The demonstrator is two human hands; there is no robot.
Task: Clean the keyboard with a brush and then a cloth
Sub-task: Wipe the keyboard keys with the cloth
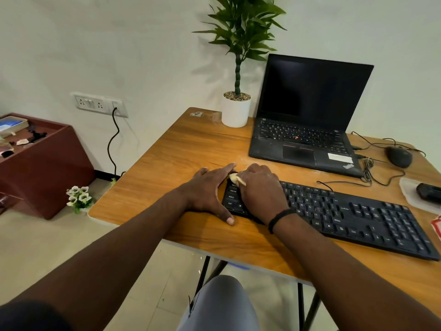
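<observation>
Wooden desk (pixel 181 149) against a white wall. Black keyboard (pixel 353 211) lies along the front edge, w/ readable keys: Ctrl, Shift, Caps Lock, Alt. Left hand (pixel 205 192) lies flat, fingers straight, bracing the kbd's left end, thumb on the desk. Right hand (pixel 260 189) curls round a pale yellow cloth (pixel 236 179), pressing it on the top-left keys; most of the cloth is hidden under the fingers. Laptop (pixel 307 111) behind reads "ThinkPad", screen dark; white sticker text illegible. Mouse (pixel 399 156) at right. Dark object (pixel 428 191) at the right edge is cut off, can't ID.
</observation>
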